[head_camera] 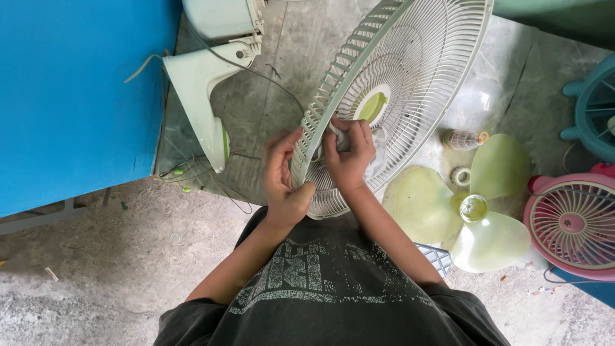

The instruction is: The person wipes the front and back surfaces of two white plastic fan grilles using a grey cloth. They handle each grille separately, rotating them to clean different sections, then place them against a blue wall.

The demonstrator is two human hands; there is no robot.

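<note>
A white round fan grille [410,70] with a pale green centre stands tilted in front of me. My left hand [284,176] grips its rim at the lower left edge. My right hand [349,154] presses a small grey cloth [341,136] against the grille's wires just below the centre. Both hands are close together, on either side of the rim.
A light green fan blade [474,208] lies on the concrete floor to the right, beside a small bottle [462,139] and a ring [460,175]. A pink fan [573,221] and a teal fan [596,106] stand at right. A white fan body [205,83] and a blue panel [70,96] are at left.
</note>
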